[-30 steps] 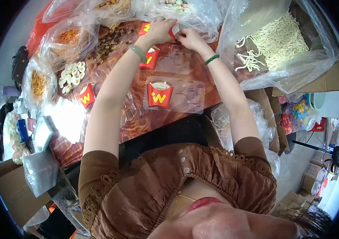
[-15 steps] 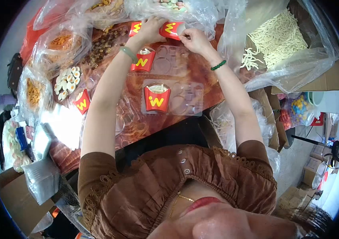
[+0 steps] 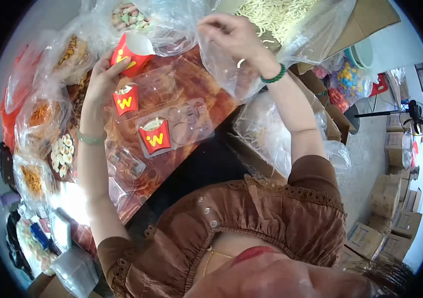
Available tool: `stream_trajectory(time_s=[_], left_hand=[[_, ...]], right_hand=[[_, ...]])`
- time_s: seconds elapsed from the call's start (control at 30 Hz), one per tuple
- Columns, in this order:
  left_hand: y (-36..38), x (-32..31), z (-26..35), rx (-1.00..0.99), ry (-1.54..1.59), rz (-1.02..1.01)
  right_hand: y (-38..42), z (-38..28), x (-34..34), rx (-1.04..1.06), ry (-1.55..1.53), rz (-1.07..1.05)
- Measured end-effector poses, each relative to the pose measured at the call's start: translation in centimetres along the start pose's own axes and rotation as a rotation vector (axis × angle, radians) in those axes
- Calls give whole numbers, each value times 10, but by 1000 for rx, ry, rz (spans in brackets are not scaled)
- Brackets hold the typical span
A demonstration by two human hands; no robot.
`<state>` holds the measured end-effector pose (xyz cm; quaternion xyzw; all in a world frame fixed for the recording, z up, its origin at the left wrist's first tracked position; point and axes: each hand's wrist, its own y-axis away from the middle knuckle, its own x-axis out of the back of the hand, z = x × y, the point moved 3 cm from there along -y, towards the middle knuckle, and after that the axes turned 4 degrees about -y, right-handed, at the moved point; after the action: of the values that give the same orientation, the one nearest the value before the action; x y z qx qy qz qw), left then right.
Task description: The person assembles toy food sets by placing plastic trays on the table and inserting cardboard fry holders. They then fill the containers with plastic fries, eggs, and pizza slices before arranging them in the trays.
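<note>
My left hand (image 3: pixel 106 74) is closed on a red fries box (image 3: pixel 133 55) with a yellow logo. The box is tilted, and its white inside shows at the top. My right hand (image 3: pixel 234 39), fingers bent and apart, hovers at the edge of a clear plastic bag of pale stick-shaped pieces (image 3: pixel 276 17). A pale curved stick (image 3: pixel 242 63) shows just below that hand. Two more red boxes, the nearer one (image 3: pixel 155 136) and the farther one (image 3: pixel 125 101), hold pale sticks and sit in clear plastic trays (image 3: pixel 187 121).
Egg-shaped pieces (image 3: pixel 62 154) lie at the table's left. Bags of orange pieces (image 3: pixel 40 115) line that side, with a bag of pastel pieces (image 3: pixel 129 17) at the back. An open carton with clear plastic (image 3: pixel 271 129) stands right of the table. Stacked trays (image 3: pixel 75 270) are lower left.
My right hand has let go of the red box and moved right to the bag of pale sticks. My left hand keeps a box, now farther left in view. The camera has turned rightward.
</note>
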<state>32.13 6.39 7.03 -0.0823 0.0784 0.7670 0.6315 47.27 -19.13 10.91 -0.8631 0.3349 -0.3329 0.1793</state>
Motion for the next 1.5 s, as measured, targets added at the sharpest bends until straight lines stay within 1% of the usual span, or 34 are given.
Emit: stream_trajectory(time_s=[0.03, 0.07, 0.13, 0.2, 0.23, 0.3, 0.37, 0.43, 0.47, 0.53, 0.57, 0.63, 0.7, 0.73, 0.77, 0.8, 0.83, 0.93, 1.0, 1.03, 1.07, 1.13, 1.2, 1.27, 1.3, 1.33, 1.37, 1.43, 1.47, 1.5], left_hand=[[3, 2, -7, 9, 52, -2], [7, -10, -7, -12, 96, -28], [17, -53, -5, -37, 160, -82], [15, -86, -16, 1, 156, -141], [9, -96, -25, 29, 195, -203], [4, -121, -20, 31, 176, -217], [-2, -130, -19, 59, 110, -249], [-11, -140, -18, 41, 125, -263], [-14, -147, -18, 18, 149, -271], [-19, -153, -21, -17, 182, -265], [-19, -153, -20, -43, 216, -247], [-12, -146, -8, -69, 170, -217], [1, -143, 11, -109, 153, -161], [4, -143, 21, -132, 153, -166], [6, -141, 28, -156, 154, -172], [7, -140, 31, -163, 165, -131], [8, -142, 33, -165, 165, -133], [12, -159, 42, -200, 203, -178], [17, -180, 46, -267, 225, -269], [16, -187, 49, -274, 166, -308], [12, -197, 49, -261, 216, -344], [0, -218, 43, -205, 280, -375], [-34, -233, 24, -173, 338, -434], [-76, -236, -7, -153, 352, -309], [-99, -233, -26, -135, 336, -241], [-117, -226, -40, -120, 319, -169], [-133, -217, -56, -118, 321, -169], [-160, -188, -90, 30, 230, 82], [-164, -182, -98, -8, 195, 84], [-164, -182, -101, -1, 199, 83]], right_hand=[[7, 23, 28, -117, -27, 74], [14, 53, 56, -233, -55, 145], [36, 101, 98, -487, 589, -59], [64, 146, 114, -461, 509, -143], [65, 103, 103, -650, 383, -343], [86, 92, 78, -447, 72, -528], [97, 48, 46, -174, 713, -595], [104, 76, 13, -406, 708, -290], [97, 83, -5, -410, 711, -281], [73, 91, -19, -303, 642, -110], [67, 94, -13, -299, 638, -101], [49, 90, 4, -384, 436, -104], [25, 68, 55, -410, 195, 292], [8, 81, 86, -201, 125, 419], [6, 76, 88, -200, 125, 417], [4, 69, 88, -179, 126, 382], [3, 61, 88, -160, 127, 347], [6, 34, 85, -111, 143, 252], [10, 13, 81, -75, 164, 195], [12, 4, 78, -58, 175, 164], [15, -5, 72, -41, 186, 133], [46, -23, 30, 360, 298, 206], [64, 6, -8, 71, 396, -38], [65, -5, -17, -343, 359, -634], [67, 5, -6, -341, 363, -631], [74, 17, 9, -215, 300, -740], [78, 29, 25, -88, 234, -847], [53, 62, 75, -129, -34, -506], [45, 82, 106, -554, -95, -258], [36, 121, 134, -444, 196, -4]])
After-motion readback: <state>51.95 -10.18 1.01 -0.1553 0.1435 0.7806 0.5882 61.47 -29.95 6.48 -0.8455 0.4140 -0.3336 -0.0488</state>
